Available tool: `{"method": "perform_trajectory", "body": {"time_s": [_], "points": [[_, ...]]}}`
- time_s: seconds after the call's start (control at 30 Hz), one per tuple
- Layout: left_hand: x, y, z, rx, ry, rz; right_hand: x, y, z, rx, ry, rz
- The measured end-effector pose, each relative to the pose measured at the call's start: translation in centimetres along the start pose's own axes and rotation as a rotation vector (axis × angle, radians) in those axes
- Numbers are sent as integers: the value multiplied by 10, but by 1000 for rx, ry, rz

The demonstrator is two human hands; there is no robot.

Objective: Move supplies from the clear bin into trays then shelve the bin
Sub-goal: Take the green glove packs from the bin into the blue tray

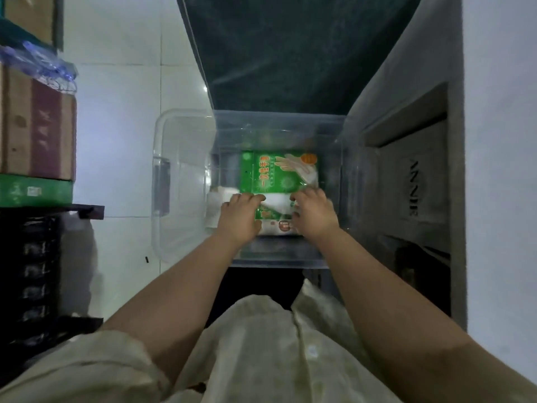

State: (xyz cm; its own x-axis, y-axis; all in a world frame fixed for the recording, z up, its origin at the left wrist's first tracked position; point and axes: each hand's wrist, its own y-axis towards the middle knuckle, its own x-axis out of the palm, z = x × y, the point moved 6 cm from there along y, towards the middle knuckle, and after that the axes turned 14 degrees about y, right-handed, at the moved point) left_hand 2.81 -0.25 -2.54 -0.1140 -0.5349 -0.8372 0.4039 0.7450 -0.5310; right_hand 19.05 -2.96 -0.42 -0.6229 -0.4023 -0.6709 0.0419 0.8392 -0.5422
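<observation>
Shirt (261, 344), gripped green packet (274, 207), "ANNIE" box (418, 190)

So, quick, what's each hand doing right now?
Left hand: grips the green packet in the bin.
Right hand: grips the same packet.

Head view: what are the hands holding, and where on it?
Left hand and right hand grip the nearer green packet at its two sides, inside the clear bin.

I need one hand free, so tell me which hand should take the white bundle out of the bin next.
Left, probably. The left hand lies right beside the white bundle in the bin; the right hand sits across the near packet and would have to cross over.
</observation>
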Motion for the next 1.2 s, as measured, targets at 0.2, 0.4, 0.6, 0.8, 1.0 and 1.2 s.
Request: {"method": "perform_trajectory", "body": {"time_s": [0.2,0.4,0.6,0.8,1.0,1.2], "points": [[66,74,-1,85,87,-68,41,63,48,103,92,-8],[113,122,8,177,228,-98,57,103,74,127,92,121],[122,142,1,303,402,-99,48,114,81,127,227,233],[86,161,2,359,337,-50,19,105,72,75,317,302],[36,165,18,335,287,7,-17,87,47,8,328,349],[-30,130,17,225,239,114,-56,54,9,-89,252,343]]}}
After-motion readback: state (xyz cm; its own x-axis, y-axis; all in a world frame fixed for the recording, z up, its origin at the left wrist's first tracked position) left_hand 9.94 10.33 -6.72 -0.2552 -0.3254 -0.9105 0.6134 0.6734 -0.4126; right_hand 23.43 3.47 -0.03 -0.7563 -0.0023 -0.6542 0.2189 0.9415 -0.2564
